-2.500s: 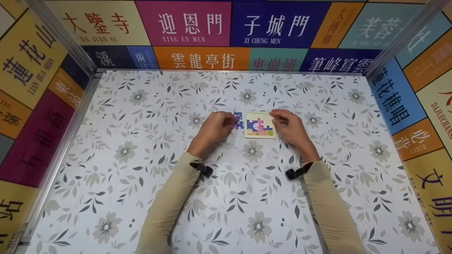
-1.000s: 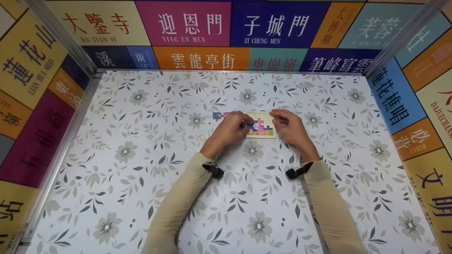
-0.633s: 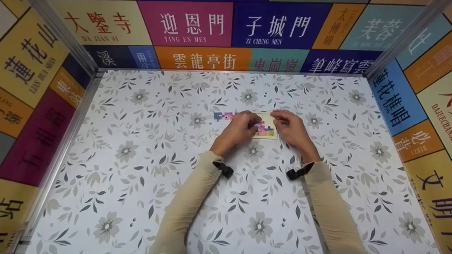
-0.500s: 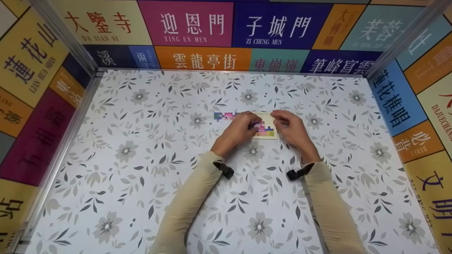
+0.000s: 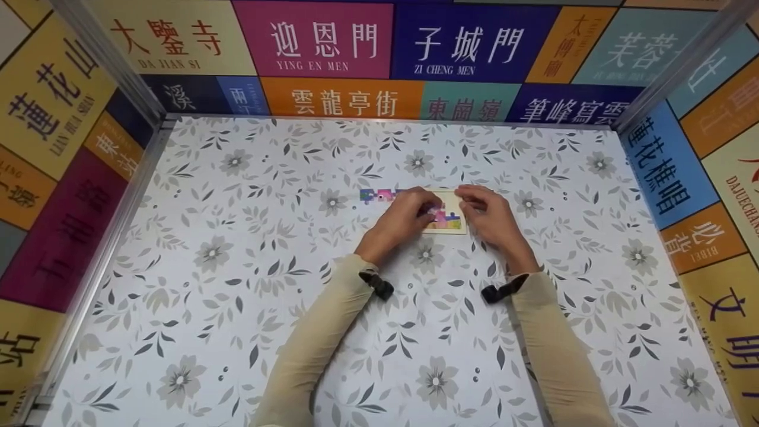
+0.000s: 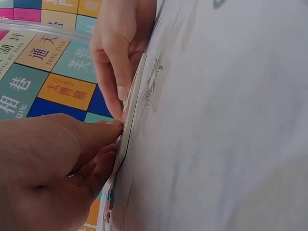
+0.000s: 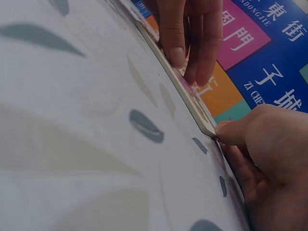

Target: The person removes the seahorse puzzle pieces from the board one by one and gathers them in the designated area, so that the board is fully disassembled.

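Observation:
In the head view a small jigsaw puzzle tray (image 5: 445,230) with a cream frame lies flat on the table, part of its picture filled with purple, pink and yellow pieces (image 5: 452,222). My left hand (image 5: 398,219) reaches over the tray's left half, thumb and fingers pinching a puzzle piece that they mostly hide, right at the tray's surface. On the other side my right hand (image 5: 489,210) grips the tray's right edge. The right wrist view shows my right thumb at the corner of the tray (image 7: 185,95), with the left fingertips (image 7: 177,57) down on it.
Left of the tray lie a blue-green puzzle piece (image 5: 366,195) and a pink one (image 5: 385,194), with more purple partly behind my left hand. The table (image 5: 284,166) has a floral cover. Panels with large lettering (image 5: 332,98) wall it at the back and sides.
My left hand has moved right from the loose pieces to over the tray, carrying a piece, and has stayed there for the last half second. My right hand has kept its hold.

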{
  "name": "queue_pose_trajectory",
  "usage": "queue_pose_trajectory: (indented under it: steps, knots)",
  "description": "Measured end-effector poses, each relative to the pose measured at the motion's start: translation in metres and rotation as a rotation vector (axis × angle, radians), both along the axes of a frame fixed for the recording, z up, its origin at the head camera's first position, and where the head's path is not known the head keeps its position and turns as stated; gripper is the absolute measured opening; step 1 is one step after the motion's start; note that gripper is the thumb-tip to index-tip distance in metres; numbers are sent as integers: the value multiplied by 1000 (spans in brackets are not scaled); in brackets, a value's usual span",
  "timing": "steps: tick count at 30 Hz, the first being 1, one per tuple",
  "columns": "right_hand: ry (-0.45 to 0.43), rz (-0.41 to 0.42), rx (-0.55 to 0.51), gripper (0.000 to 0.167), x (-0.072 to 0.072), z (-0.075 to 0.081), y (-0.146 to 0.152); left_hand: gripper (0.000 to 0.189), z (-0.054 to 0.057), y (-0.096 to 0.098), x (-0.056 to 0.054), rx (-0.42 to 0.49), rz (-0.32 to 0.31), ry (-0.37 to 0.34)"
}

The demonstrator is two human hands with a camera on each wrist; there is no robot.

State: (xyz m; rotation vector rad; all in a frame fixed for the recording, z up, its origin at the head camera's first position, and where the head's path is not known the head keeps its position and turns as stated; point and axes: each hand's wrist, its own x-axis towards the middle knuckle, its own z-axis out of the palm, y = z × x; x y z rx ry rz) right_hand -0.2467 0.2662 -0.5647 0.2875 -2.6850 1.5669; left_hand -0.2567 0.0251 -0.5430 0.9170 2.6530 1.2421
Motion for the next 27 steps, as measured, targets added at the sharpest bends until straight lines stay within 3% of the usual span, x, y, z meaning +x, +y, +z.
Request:
queue_pose_trajectory:
  steps: [14,27]
  knots:
    - [-8,23,21,33,1,-1,4,39,1,3,4,-51,64,-5]
    - [-17,11,25,33,1,0,3,37,2,3,5,-46,67,3]
